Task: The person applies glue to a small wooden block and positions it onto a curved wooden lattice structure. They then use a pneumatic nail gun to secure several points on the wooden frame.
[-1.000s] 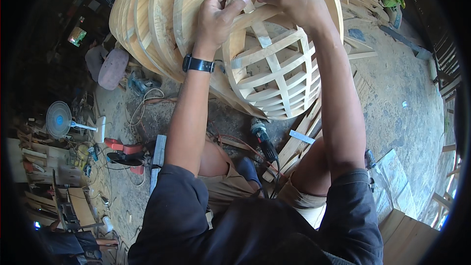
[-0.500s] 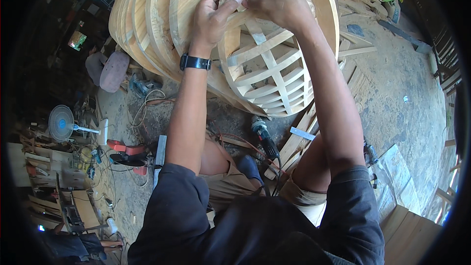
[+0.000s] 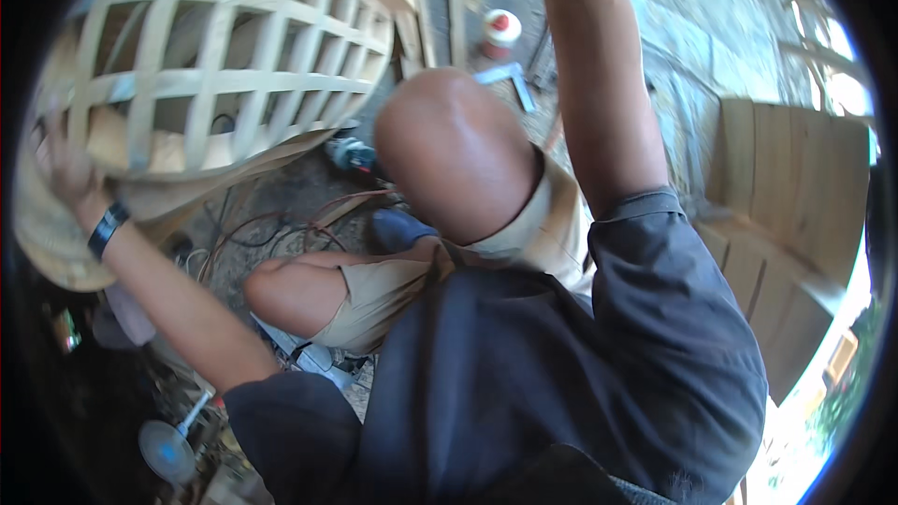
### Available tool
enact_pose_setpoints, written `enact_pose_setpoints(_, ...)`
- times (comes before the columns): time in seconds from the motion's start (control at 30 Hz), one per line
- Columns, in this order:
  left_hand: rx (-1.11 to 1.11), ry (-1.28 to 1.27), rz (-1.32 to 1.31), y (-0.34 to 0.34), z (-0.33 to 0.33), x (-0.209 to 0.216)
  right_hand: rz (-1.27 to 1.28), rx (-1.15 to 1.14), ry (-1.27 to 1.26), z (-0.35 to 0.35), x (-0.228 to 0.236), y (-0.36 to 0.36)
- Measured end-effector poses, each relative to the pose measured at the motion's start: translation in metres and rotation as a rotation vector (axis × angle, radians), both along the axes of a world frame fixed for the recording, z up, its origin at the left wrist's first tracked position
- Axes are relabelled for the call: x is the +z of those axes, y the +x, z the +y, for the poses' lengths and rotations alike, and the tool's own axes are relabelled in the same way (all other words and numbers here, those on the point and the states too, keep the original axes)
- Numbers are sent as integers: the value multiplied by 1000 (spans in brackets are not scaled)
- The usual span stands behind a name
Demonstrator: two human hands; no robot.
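At the far left my left hand [image 3: 70, 168], with a dark watch on its wrist, is at the edge of a curved wooden lattice frame [image 3: 215, 84]. It is smeared by motion and near the dark rim, so how its fingers are set cannot be made out. The lattice is made of pale crossing slats with square gaps. My right forearm [image 3: 608, 65] reaches up and leaves the picture at the top edge, so the right hand is out of sight. The nearest things to that arm are a white and red container [image 3: 502, 30] and an L-shaped metal square [image 3: 510, 82] on the floor.
An angle grinder [image 3: 351, 155] lies under the lattice, with reddish cables [image 3: 271, 229] looping beside it. Wooden boards [image 3: 790, 168] form a panel at the right. A fan [image 3: 168, 449] stands at the lower left. My bent knee [image 3: 454, 150] is in the middle.
My view has turned to the right. My hands, earlier together at a small wooden piece on the frame, are now apart: left at the frame, right out past the top edge.
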State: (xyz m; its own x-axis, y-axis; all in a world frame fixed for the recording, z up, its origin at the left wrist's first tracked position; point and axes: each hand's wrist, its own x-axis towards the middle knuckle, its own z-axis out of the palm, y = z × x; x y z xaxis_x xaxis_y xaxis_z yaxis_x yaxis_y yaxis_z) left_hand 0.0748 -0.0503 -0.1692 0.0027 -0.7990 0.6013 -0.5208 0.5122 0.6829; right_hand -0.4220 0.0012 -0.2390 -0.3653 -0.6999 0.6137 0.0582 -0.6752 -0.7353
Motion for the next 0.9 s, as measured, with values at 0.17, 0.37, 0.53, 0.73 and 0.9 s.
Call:
enact_pose_setpoints(0.17,-82,3,-264,57,-29,4,150,-675,923,123,-228,-175)
enact_pose_setpoints(0.37,-22,-155,-593,67,-25,26,288,-746,1448,213,-398,-202)
enact_pose_setpoints(0.53,12,-182,-399,-29,-14,-21,604,-837,1396,186,-512,-259)
enact_pose_setpoints(0.73,-304,31,318,-117,5,9,450,-671,1365,99,-527,-273)
enact_pose_setpoints(0.9,-178,34,233,-88,40,8,-237,-305,1362,85,-486,-238)
